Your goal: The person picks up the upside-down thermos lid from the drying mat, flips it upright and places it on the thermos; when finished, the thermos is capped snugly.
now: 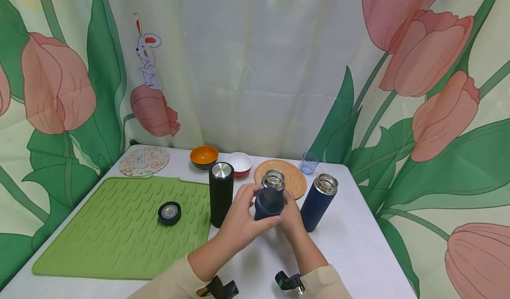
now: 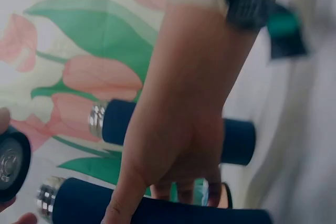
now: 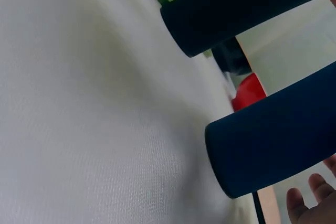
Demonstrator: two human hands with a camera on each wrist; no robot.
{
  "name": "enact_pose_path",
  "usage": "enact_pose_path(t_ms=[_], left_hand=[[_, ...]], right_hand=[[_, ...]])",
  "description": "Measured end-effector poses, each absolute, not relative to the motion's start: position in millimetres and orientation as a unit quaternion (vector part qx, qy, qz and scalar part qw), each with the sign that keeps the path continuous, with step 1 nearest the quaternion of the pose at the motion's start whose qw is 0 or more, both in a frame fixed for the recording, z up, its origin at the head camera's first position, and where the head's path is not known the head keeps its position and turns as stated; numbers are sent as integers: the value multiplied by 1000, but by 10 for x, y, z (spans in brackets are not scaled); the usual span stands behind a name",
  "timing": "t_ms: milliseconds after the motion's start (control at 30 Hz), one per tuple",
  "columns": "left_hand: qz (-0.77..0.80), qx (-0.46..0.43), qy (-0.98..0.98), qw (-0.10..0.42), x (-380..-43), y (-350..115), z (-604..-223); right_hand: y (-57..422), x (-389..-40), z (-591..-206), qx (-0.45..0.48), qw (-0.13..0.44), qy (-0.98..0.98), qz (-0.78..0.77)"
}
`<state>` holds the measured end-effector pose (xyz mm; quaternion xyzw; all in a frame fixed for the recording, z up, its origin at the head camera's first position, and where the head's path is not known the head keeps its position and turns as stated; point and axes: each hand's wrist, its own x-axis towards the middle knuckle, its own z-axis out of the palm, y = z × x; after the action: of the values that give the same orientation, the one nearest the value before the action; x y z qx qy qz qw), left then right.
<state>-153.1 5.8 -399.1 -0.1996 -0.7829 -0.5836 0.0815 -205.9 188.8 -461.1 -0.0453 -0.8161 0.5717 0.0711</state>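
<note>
My left hand (image 1: 244, 217) grips a dark blue bottle lid (image 1: 270, 199) in front of the other hand. At the left edge of the left wrist view, the round underside of the lid (image 2: 9, 166) faces the bottles. With my right hand (image 1: 291, 212) I hold a dark blue thermos bottle (image 2: 147, 205), thumb on one side and fingers on the other. Its steel neck (image 1: 273, 179) is uncovered and shows just behind the lid. Most of its body is hidden in the head view, but its base (image 3: 226, 156) shows in the right wrist view.
A second uncapped blue bottle (image 1: 318, 206) stands at right, a black bottle (image 1: 221, 197) at left. A black lid (image 1: 169, 213) lies on the green mat (image 1: 119, 237). Behind are an orange bowl (image 1: 204, 156), a red-white bowl (image 1: 240, 162), a wooden board (image 1: 295, 179), a glass (image 1: 309, 162) and a patterned disc (image 1: 144, 161).
</note>
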Motion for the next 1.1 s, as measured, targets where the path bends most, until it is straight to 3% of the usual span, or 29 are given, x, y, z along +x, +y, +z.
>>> enact_pose_path(t_ms=[133, 333, 667, 1100], left_hand=[[-587, -178, -782, 112, -1806, 245, -3872], [-597, -149, -783, 90, -2108, 401, -3859], [-606, -138, -781, 53, -2243, 385, -3980], [-612, -197, -766, -16, -2396, 250, -4051]], right_hand=[[1881, -2038, -4643, -53, 62, -819, 568], [1875, -2008, -4649, -71, 31, -826, 558], [1903, -2029, -4598, -49, 29, -822, 567], [1910, -2033, -4589, -53, 17, -810, 583]])
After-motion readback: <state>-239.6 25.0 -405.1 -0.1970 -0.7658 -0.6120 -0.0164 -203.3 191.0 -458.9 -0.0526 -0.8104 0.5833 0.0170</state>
